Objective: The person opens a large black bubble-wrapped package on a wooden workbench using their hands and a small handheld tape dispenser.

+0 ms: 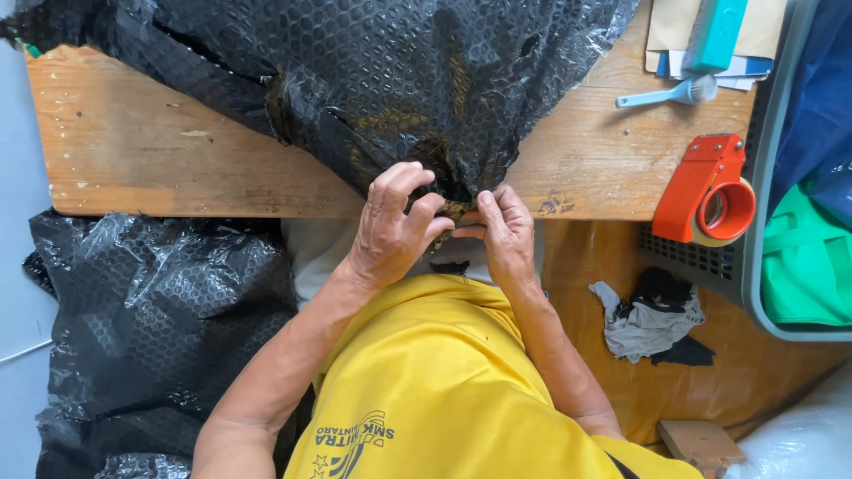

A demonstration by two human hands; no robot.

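Fingers of both hands pinched shut on the gathered neck of a black bubble-wrap bundle (382, 80) at the near edge of a wooden table (133, 151). Left hand (395, 226) curled over the neck from the left, fingertips pressed into the folds; right hand (506, 231) closing on the same neck from the right, thumb and forefinger nipped together, touching the left hand. Bundle lying across the tabletop, broad body at the far side, tapering toward the wearer; long axis running from the far-left corner to the pinched neck at the table's near edge, neck pointing at the yellow shirt (444, 390). More black bubble wrap (151, 328) heaped below the table at the left, apart from the hands. Orange tape dispenser (706, 191) at the table's right end, roll opening facing the camera. Pale blue brush (670, 93) near the far-right corner, just beside a stack of tan envelopes (674, 22) with a teal rectangular box (714, 31) on top. Grey crate (763, 177) to the right holding green and blue cloth. Grey and black rags (652, 319) on the brown surface below.
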